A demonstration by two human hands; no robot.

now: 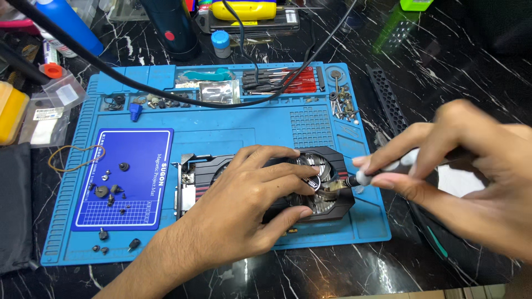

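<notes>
The graphics card (260,185) lies flat, fan side up, on the near right part of the blue work mat (221,119), its long axis running left to right and its metal bracket end pointing left. My left hand (252,191) rests spread over the fan shroud, pressing it down. My right hand (460,160) pinches a screwdriver (363,176), tip pointing left into the card's right edge. Loose screws (111,191) sit on the dark blue magnetic pad (138,149) at the left.
</notes>
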